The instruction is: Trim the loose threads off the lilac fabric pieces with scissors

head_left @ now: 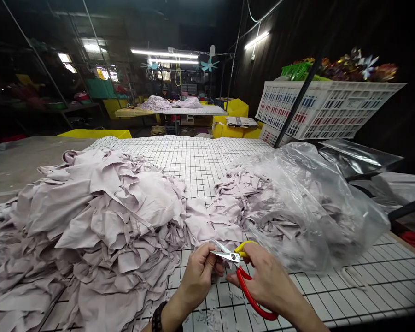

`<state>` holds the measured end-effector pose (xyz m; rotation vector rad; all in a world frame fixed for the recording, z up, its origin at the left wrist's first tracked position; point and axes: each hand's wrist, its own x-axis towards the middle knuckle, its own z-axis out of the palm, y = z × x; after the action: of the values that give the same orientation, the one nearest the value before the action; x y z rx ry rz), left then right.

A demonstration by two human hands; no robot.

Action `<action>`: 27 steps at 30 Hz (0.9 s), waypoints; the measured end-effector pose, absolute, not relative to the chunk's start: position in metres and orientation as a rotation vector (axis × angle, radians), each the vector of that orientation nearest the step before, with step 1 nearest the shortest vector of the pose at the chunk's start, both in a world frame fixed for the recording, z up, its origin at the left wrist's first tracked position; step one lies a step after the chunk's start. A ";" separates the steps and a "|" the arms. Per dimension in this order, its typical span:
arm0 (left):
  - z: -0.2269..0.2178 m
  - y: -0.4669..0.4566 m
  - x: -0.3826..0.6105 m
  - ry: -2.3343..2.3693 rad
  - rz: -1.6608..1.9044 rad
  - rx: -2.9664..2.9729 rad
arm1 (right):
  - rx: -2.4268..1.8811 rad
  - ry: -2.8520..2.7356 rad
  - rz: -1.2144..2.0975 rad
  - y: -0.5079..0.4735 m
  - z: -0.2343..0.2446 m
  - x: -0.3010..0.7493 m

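Observation:
Near the front edge of the gridded white table [200, 157], my right hand [267, 281] is closed round scissors [242, 272] with one yellow and one red handle. Their blades point left toward my left hand [198, 274]. That hand pinches a small piece of pale lilac fabric [217, 244] at the blade tips. A large heap of the same lilac fabric pieces [100, 221] lies just left of my hands. A clear plastic bag [307, 207] stuffed with narrow lilac strips lies to the right.
Tiny fabric snippets [210, 318] litter the table below my hands. A white lattice crate [328, 108] stands behind the bag at right, with yellow bins [235, 120] farther back. A second work table [179, 109] with fabric stands far behind.

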<state>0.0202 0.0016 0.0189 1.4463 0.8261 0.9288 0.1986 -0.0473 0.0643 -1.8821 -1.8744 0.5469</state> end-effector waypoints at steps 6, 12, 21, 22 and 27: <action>0.020 0.001 0.019 0.801 0.926 1.479 | -1.874 -1.885 0.529 -0.046 0.067 0.193; 0.020 -0.001 0.017 0.814 0.907 1.486 | -1.901 -1.906 0.525 -0.046 0.066 0.193; 0.017 -0.001 0.017 0.795 0.889 1.401 | -1.925 -1.981 0.420 -0.046 0.058 0.195; 0.017 -0.002 0.016 0.794 0.886 1.399 | -1.924 -1.990 0.412 -0.046 0.056 0.196; 0.020 -0.002 0.015 0.788 0.858 1.370 | -1.924 -2.018 0.362 -0.045 0.050 0.200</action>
<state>0.0153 -0.0019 0.0204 1.3703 0.7882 0.8581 0.1996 -0.0448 0.0496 -1.9245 -2.0176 0.3619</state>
